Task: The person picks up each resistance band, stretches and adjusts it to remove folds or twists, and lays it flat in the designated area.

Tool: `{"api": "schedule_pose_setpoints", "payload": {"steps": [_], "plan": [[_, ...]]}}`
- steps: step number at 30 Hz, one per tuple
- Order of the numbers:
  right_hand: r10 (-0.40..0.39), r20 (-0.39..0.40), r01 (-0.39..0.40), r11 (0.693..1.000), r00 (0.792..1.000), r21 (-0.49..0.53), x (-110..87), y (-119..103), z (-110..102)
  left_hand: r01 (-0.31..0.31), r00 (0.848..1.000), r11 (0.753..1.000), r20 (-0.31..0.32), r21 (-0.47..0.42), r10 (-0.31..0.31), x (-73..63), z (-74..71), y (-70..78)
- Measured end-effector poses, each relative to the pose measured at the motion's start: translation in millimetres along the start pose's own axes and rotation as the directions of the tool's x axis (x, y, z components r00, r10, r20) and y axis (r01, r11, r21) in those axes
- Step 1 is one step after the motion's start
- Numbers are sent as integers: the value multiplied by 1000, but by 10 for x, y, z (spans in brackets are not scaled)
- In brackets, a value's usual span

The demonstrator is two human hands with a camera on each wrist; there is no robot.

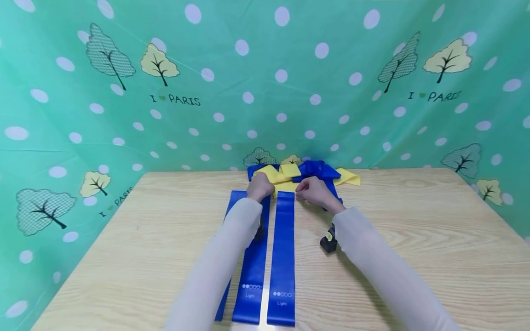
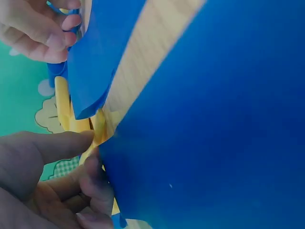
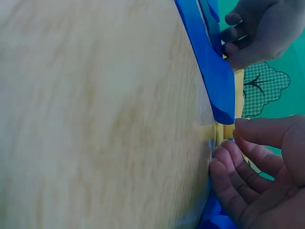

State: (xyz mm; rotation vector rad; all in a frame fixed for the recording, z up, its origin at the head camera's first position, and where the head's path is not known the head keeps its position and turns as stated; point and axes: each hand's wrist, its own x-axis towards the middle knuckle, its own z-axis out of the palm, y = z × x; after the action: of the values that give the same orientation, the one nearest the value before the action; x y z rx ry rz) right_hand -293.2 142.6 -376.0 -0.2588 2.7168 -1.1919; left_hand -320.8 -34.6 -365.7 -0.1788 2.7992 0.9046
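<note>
Blue resistance bands lie lengthwise on the table, their near ends printed "Light". My left hand (image 1: 260, 186) is at the far end of the middle blue band (image 1: 253, 276); in the left wrist view its thumb and finger pinch that band's corner. Beside the far end of the right-hand blue band (image 1: 282, 257) is my right hand (image 1: 314, 191). Its thumb meets the corner of that band (image 3: 221, 100) in the right wrist view, while the bent fingers stay apart from the thumb. A third blue band (image 1: 221, 303) lies farther left, partly hidden by my left sleeve.
Behind my hands is a heap of yellow bands (image 1: 290, 171) and crumpled blue bands (image 1: 316, 170) at the table's back edge. A green patterned cloth (image 1: 265, 82) hangs behind the wooden table (image 1: 414, 220). A black wrist device (image 1: 328, 243) shows under my right forearm.
</note>
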Motion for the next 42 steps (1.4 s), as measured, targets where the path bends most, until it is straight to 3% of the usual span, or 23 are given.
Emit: {"api": "schedule_pose_setpoints", "payload": {"steps": [10, 14, 18, 25, 30, 36, 42], "plan": [[-28, -34, 28, 1000, 999, -15, 35, -68, -21, -38, 999, 992, -26, -119, 35, 47, -96, 150], [-61, -69, 61, 998, 996, -2, 56, -115, 22, -56, 998, 980, -38, -193, 49, 13, -121, 260], [-102, -114, 102, 995, 988, -9, 68, -135, 44, -108, 994, 963, -42, -248, 101, -49, -90, 390], [-157, -245, 144, 987, 957, -70, 69, -143, 0, -249, 968, 929, -58, -272, 243, -165, -30, 579], [-162, -352, 128, 985, 922, -116, 62, -153, -108, -292, 956, 900, -71, -324, 285, -188, -20, 603], [-173, -378, 136, 983, 910, -122, 33, -193, -314, -318, 946, 897, -37, -306, 322, -172, 13, 552], [-190, -381, 158, 981, 905, -115, -21, -312, -474, -395, 915, 853, -59, -342, 400, -164, 53, 595]]}}
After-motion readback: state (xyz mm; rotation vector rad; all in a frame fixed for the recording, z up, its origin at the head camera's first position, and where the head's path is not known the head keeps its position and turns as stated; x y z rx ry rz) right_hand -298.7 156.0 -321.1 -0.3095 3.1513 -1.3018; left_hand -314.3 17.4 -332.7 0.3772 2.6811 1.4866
